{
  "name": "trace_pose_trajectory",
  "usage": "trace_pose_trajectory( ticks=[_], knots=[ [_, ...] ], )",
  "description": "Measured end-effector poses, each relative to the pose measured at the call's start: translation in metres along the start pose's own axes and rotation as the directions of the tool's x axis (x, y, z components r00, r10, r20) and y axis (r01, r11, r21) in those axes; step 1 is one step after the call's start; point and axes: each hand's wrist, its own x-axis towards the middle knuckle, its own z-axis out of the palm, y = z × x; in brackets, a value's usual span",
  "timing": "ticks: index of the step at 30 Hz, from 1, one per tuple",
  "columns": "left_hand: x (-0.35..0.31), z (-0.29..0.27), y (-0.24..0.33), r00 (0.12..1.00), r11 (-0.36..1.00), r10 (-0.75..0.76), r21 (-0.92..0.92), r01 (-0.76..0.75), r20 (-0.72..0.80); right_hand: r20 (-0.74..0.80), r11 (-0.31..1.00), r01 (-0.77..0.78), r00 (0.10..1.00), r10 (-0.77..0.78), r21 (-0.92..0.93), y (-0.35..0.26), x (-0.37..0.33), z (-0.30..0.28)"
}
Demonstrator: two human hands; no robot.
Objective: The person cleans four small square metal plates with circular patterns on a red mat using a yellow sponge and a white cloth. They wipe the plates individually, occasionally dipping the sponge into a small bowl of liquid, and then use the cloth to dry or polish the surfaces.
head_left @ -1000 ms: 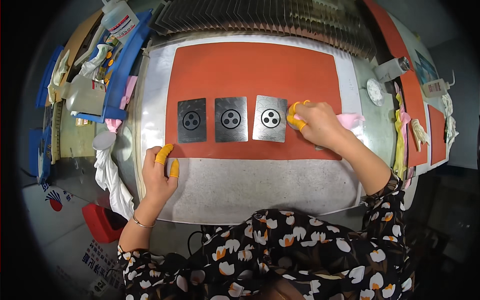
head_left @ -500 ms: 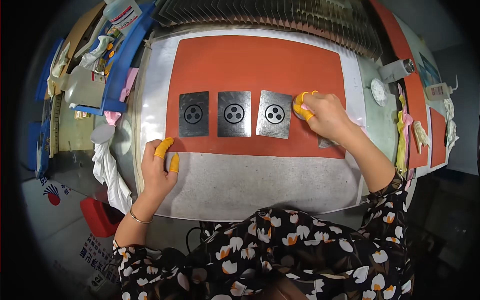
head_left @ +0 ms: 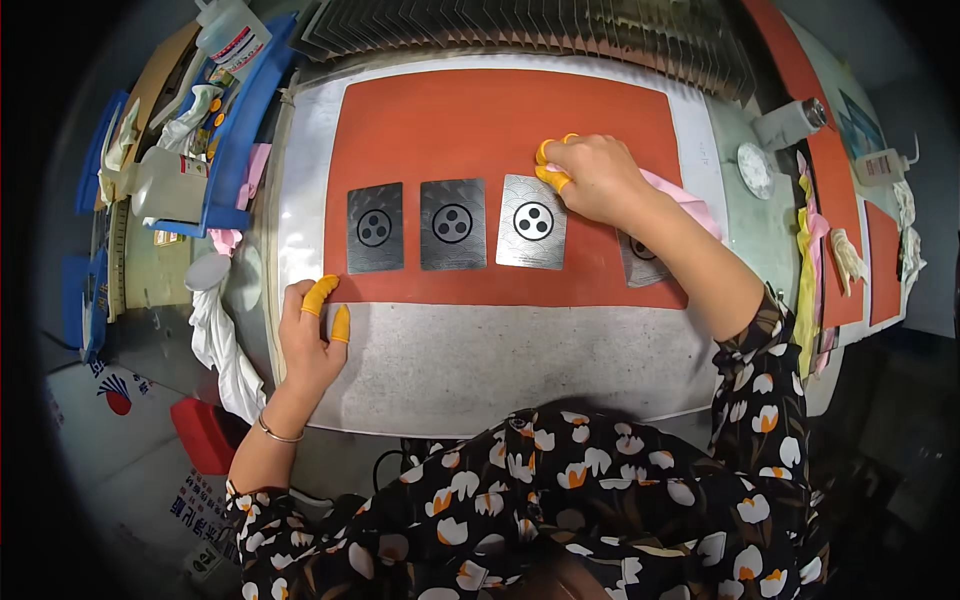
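When compared with the view of 0.5 s ago, can notice the right hand moved to the left and farther up the orange mat, now at the top right corner of the 3rd metallic card, counting from the left. From this change, would judge the work as centred now near this card, and no longer in the space to its right. Can also see more of the 4th card than then, although partly hidden under the right forearm. To the left, can find the 1st card and the 2nd card, well apart, each with a dark ring and 3 dots. Can count 4 cards in total, all flat on the orange mat.

In the right hand, can see bent fingers gathered together, apparently pinching the pink cloth, with its loose part spread behind the wrist. Cannot tell contact or gap between cloth and card.

For the left hand, can observe almost the same place as 0.5 s ago, at the lower left corner of the mat: thumb and index finger parted, in yellow finger cots, holding nothing visible.

Beyond the mat, can see upright dark sheets; on the bench, at right, a white round dish.
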Motion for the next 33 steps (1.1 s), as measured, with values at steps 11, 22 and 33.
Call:
trace_pose_trajectory(
  ticks=[11, 22, 33],
  knots=[
    [-0.004, -0.001, -0.002, 1.000, 1.000, 0.008, 0.020, -0.008, 0.004, 0.107, 0.999, 0.036, 0.994, -0.033, -0.028, -0.010, -0.020, -0.005],
    [-0.003, 0.000, 0.001, 1.000, 1.000, -0.002, 0.006, 0.002, -0.002, 0.314, 0.998, 0.063, 0.947, -0.066, 0.019, -0.030, -0.068, -0.021],
    [-0.002, 0.000, -0.001, 1.000, 0.999, 0.001, 0.033, -0.001, 0.011, 0.003, 0.760, -0.472, 0.850, 0.526, 0.446, 0.013, -0.141, -0.181]
  ],
)
